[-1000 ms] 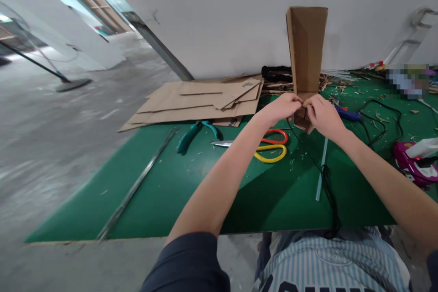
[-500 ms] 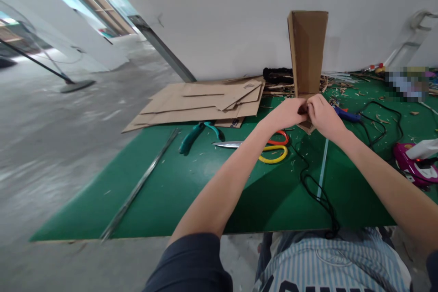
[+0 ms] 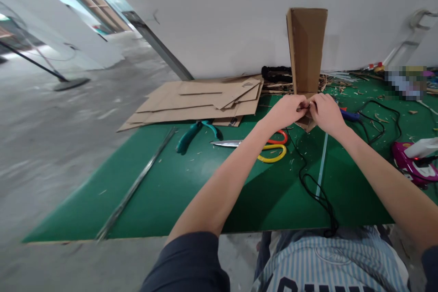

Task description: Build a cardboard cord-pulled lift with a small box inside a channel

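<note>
A tall, narrow folded cardboard piece (image 3: 308, 50) stands upright against the wall, its lower end behind my hands. My left hand (image 3: 289, 108) and my right hand (image 3: 325, 110) meet in front of that lower end, fingertips nearly touching. Both are closed in a pinch. A thin dark line shows between the fingertips, but what they hold is too small to name. From beneath the hands a black cord (image 3: 303, 164) trails to the table's front edge. Scissors (image 3: 273, 153) with red and yellow handles lie below my left forearm. A blue-handled tool (image 3: 351, 115) is right of my right hand.
On the green table (image 3: 205, 191) lie stacked cardboard sheets (image 3: 201, 96), teal pliers (image 3: 191, 137), a bundle of thin wires (image 3: 137, 182) and a clear stick (image 3: 322, 164). A magenta device (image 3: 410, 162) sits at the right. Twigs (image 3: 278, 88) line the wall.
Both hands stay at the cardboard's lower end, fingers slightly shifted, with the thin dark line now showing between them. The whole view has moved a little.
</note>
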Tool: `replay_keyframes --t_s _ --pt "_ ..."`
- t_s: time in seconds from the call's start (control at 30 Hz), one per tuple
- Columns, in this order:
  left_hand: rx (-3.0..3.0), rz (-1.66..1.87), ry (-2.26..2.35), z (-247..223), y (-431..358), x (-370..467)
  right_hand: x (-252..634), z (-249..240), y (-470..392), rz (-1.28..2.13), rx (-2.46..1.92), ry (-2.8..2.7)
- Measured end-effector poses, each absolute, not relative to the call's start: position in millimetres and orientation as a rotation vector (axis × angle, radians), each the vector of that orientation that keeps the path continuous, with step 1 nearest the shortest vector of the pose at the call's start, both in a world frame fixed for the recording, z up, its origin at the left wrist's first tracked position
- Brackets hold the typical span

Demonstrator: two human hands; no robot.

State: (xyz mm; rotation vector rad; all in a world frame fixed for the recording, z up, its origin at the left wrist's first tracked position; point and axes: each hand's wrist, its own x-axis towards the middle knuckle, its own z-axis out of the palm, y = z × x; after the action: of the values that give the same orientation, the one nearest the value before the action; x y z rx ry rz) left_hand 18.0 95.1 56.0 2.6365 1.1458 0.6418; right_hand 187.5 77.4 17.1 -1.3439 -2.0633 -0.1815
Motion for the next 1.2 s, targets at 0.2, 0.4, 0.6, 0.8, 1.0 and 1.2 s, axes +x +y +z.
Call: replay_keyframes --t_s 0.2,0.4,0.6,0.8,1.0,1.2 --pt "2.844 0.531 1.192 64.4 85.0 14.5 188.5 21.2 75.0 -0.225 -1.410 -2.122" --pt "3.243 0.176 1.371 67.2 75.8 18.6 186.3 26.5 72.4 -0.269 -1.528 -2.145" --pt "3.259 0.119 1.462 63.7 71.5 23.8 181.3 42.0 72.4 -0.257 -1.639 -2.219" --pt "3.210 0.272 1.427 52.8 81.8 16.5 182.7 45.2 79.2 -0.198 -1.623 -2.290" --pt "3.009 0.387 1.493 46.9 87.8 17.2 190.5 40.7 86.3 -0.079 -1.501 -2.334" --pt "3.062 0.332 1.486 54.4 88.3 15.9 193.8 38.7 92.2 0.001 -1.445 -2.299"
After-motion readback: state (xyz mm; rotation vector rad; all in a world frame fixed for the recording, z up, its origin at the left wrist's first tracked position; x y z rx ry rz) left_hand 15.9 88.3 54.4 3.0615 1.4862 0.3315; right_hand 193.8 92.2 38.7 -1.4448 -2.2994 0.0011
